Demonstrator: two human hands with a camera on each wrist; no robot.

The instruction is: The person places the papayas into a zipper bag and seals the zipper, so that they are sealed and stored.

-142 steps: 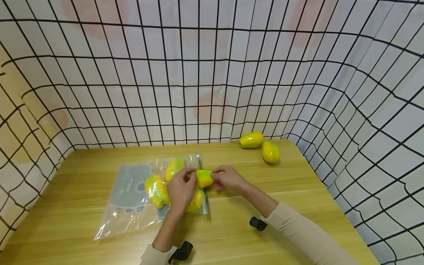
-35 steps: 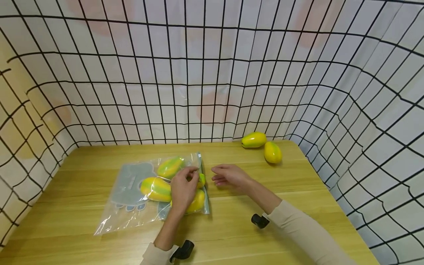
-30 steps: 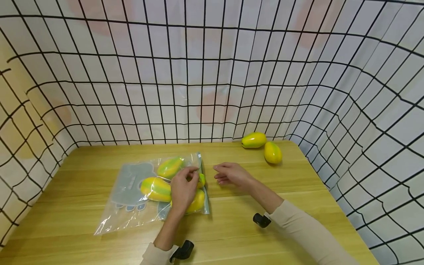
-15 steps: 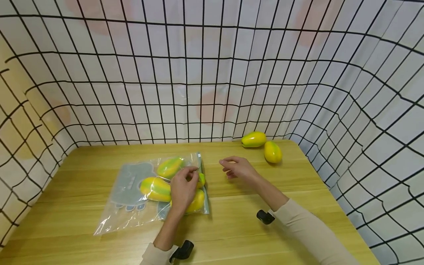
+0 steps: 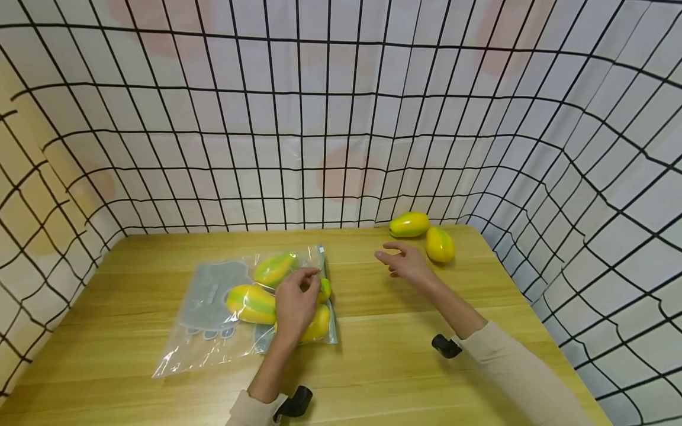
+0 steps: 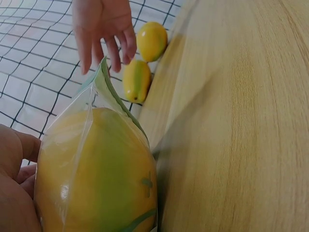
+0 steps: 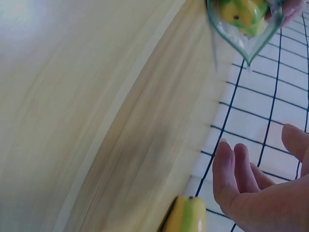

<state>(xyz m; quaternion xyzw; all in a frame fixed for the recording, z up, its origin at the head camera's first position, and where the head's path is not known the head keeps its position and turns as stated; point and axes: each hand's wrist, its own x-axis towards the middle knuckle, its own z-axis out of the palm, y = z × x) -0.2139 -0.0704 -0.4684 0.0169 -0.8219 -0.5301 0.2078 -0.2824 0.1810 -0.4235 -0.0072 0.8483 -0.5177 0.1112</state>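
So the right hand (image 5: 407,263) is the nearer one here, holding nothing, fingers loosely spread. The back fruit (image 5: 409,225) lies beyond them and slightly right on the counter (image 5: 373,367), long axis pretty much side to side; the front fruit (image 5: 440,245) sits off to their right, pointing more front-to-back. The left hand (image 5: 295,303) pinches the clear bag (image 5: 213,296) near its mouth, other fruits (image 5: 250,303) inside.

The clear, grey-printed zip bag (image 5: 213,290) lies under the left hand (image 5: 296,296), mouth open toward the right hand (image 5: 407,263). Four yellow-green fruits (image 5: 250,303) sit inside, around the left hand. Two matching loose fruits (image 5: 440,245) lie close together near the right hand.
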